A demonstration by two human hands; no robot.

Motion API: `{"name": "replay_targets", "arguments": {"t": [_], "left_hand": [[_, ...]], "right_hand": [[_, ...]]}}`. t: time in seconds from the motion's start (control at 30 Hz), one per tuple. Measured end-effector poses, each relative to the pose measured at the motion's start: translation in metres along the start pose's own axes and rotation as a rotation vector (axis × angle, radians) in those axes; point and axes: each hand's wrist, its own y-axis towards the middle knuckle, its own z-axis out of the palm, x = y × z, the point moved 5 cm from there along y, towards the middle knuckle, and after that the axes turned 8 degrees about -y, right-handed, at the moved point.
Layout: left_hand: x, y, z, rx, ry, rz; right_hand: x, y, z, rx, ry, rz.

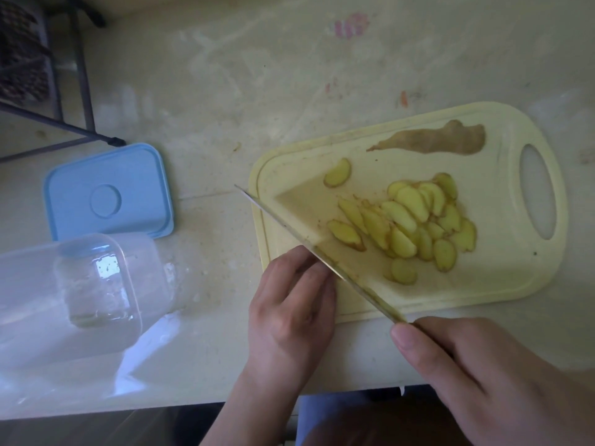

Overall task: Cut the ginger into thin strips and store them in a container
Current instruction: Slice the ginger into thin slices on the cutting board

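Right hand (483, 375) grasping knife (315, 249), blade angled across cutting board (502, 284) beside ginger slices (415, 223). Left hand (289, 304) touching blade with curled fingers; grip unclear.

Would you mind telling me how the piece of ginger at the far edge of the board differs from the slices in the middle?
The ginger piece is one long uncut chunk showing dull brown skin; the slices are many thin ovals with pale yellow cut faces. The piece lies alone by the far edge of the board; the slices overlap in a heap beside the knife. Both rest on the same board, and neither is in strips yet.
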Motion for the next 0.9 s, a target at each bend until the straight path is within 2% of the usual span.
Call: {"name": "replay_targets", "arguments": {"t": [0.13, 0.27, 0.37, 0.43, 0.7, 0.9], "left_hand": [[0.001, -0.001, 0.002, 0.008, 0.0, -0.009], [0.001, -0.001, 0.001, -0.004, -0.025, 0.016], [0.001, 0.0, 0.001, -0.011, -0.037, 0.026], [0.003, -0.001, 0.002, -0.008, -0.037, 0.032], [0.004, 0.0, 0.001, 0.017, -0.042, 0.01], [0.003, 0.004, -0.001, 0.01, -0.042, 0.007]], "right_hand": [[-0.005, 0.004, 0.004, 0.133, 0.022, 0.071], [-0.004, 0.011, 0.008, 0.144, -0.009, 0.054], [-0.001, 0.023, 0.02, 0.335, 0.059, 0.098], [0.002, 0.035, 0.022, 0.37, 0.113, 0.06], [-0.001, 0.029, 0.014, 0.379, 0.207, 0.093], [-0.002, 0.012, 0.008, 0.192, 0.095, 0.08]]}}
